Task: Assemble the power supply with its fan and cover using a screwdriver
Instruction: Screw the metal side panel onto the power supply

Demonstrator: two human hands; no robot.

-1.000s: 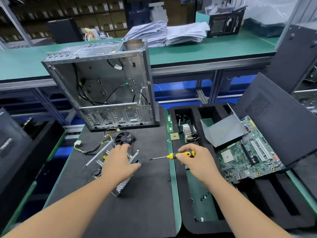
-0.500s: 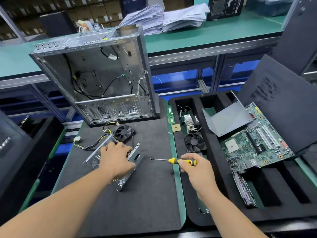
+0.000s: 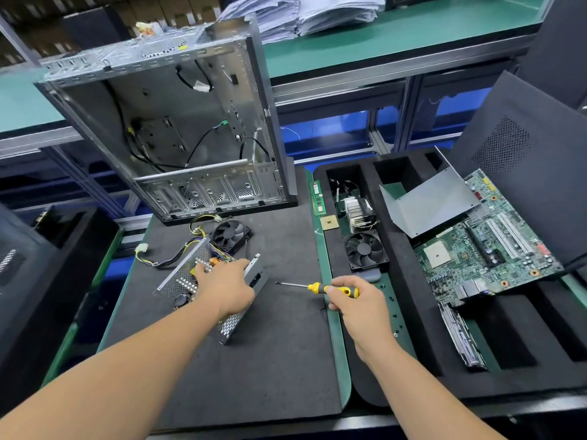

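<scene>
The open power supply [image 3: 181, 281], a perforated metal box with its circuit parts showing, lies on the black foam mat [image 3: 254, 360]. My left hand [image 3: 227, 289] grips its top from above. Its black fan [image 3: 231, 235] lies just behind it, joined by coloured wires. My right hand [image 3: 355, 300] holds a yellow-handled screwdriver [image 3: 317, 287], whose tip points left toward the supply, a short gap away. A bent grey metal sheet [image 3: 435, 203], possibly the cover, rests in the tray on the right.
An empty computer case [image 3: 178, 128] stands behind the mat. The black foam tray [image 3: 409, 319] on the right holds a second fan [image 3: 365, 250], a heatsink [image 3: 357, 214], a motherboard [image 3: 482, 246] and small screws [image 3: 392, 309]. A dark side panel [image 3: 524, 160] leans at the right.
The view has shifted downward. My left hand has reached further across the power supply and grips its top. My right hand with the screwdriver stays about where it was.
</scene>
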